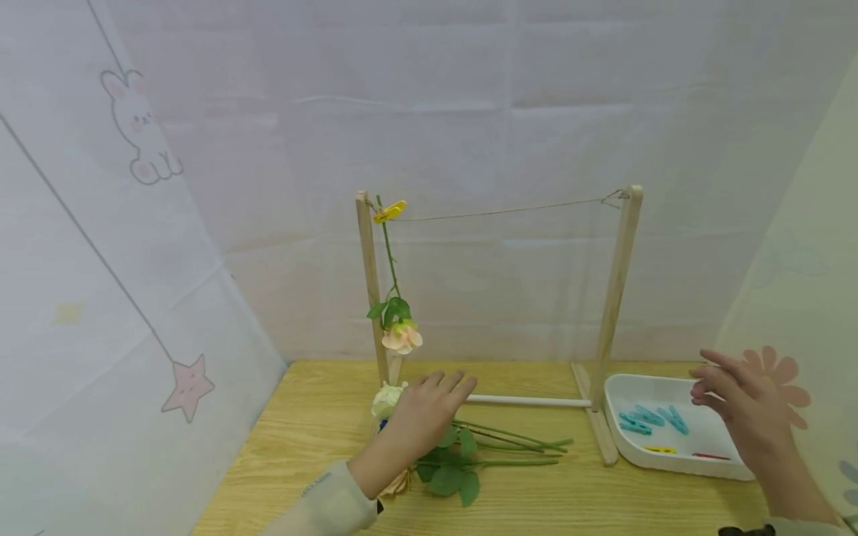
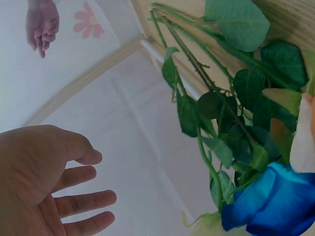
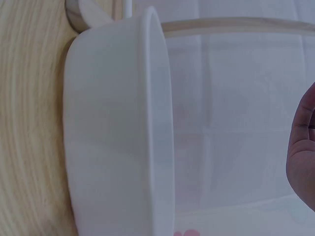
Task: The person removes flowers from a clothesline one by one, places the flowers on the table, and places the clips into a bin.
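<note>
My left hand hovers over several flowers lying on the table, its fingers extended and holding nothing. Beneath it are green leaves, a white flower and, clearer in the left wrist view, a blue rose. My right hand is raised above the right side of a white tray, fingers loosely bent, nothing seen in them. Inside the tray lie several teal clothespins, a yellow clothespin and a red one. A pale peach rose hangs upside down, its stem clipped by a yellow clothespin.
A string runs between two wooden posts, the left post and the right post. A white rod joins them low down. White printed sheets surround the wooden table at the back and sides.
</note>
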`<state>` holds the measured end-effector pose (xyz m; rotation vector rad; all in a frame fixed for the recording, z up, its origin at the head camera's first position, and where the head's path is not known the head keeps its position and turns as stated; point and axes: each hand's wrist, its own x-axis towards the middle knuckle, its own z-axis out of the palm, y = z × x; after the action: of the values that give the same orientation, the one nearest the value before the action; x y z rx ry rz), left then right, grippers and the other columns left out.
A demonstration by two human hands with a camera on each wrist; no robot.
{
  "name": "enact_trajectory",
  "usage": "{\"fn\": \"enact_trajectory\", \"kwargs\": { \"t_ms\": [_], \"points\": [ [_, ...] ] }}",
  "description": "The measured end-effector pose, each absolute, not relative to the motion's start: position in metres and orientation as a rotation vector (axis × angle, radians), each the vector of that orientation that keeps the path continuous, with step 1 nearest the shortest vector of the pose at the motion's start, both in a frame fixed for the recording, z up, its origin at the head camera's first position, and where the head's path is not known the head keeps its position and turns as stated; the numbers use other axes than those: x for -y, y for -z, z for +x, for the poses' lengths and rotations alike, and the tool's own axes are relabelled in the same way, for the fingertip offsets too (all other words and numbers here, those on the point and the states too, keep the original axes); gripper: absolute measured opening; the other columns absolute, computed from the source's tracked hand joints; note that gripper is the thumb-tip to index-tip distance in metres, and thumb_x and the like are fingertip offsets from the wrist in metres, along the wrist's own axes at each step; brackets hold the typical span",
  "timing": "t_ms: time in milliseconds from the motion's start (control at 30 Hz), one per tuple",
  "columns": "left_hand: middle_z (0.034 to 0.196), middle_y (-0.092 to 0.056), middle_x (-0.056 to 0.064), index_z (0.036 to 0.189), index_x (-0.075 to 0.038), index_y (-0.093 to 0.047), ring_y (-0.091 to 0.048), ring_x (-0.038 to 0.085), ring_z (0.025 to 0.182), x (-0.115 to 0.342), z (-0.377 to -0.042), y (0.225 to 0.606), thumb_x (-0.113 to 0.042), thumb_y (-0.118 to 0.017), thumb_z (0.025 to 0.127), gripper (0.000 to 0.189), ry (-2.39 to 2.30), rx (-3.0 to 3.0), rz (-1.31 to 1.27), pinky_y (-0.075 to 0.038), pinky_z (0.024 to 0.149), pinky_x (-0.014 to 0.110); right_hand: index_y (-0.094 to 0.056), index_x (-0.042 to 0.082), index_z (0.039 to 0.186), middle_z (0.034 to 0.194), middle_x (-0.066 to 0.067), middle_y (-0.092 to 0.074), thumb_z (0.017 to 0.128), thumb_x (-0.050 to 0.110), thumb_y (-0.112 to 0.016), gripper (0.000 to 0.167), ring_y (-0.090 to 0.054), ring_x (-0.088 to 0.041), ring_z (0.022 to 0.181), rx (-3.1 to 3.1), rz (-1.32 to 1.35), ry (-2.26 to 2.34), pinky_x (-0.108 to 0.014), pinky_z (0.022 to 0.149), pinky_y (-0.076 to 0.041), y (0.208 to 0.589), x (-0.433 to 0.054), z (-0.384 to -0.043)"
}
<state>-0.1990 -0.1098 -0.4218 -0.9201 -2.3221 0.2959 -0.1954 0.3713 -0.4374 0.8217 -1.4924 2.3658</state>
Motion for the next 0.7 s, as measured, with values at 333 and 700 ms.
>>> {"fn": "enact_trajectory", "kwargs": {
  "t_ms": [333, 700],
  "points": [
    [0.130, -0.068, 0.000, 0.139, -0.020, -0.060, -0.069, 0.019, 0.104, 0.124, -0.200, 0.401, -0.012, -0.075, 0.087, 0.055, -0.165, 2.340, -0.860, -0.054, 0.055, 0.023, -0.050, -0.007, 0.143, 0.107, -0.007, -0.074, 0.104, -0.014, -0.033, 0.043, -0.071, -0.018, 0.086, 1.584, 0.826, -2.317, -0.026, 0.076, -0.059, 0.420, -0.342, -0.208],
    [0.127, -0.068, 0.005, 0.137, -0.015, -0.063, -0.070, 0.024, 0.100, 0.142, -0.211, 0.380, -0.014, -0.080, 0.085, 0.054, 0.085, 2.288, -0.806, -0.060, 0.069, 0.032, -0.053, -0.004, 0.140, 0.104, -0.002, -0.074, 0.104, -0.009, -0.041, 0.038, -0.069, -0.014, 0.082, 1.741, 0.753, -2.177, -0.023, 0.076, -0.059, 0.401, -0.313, -0.217]
  ]
}}
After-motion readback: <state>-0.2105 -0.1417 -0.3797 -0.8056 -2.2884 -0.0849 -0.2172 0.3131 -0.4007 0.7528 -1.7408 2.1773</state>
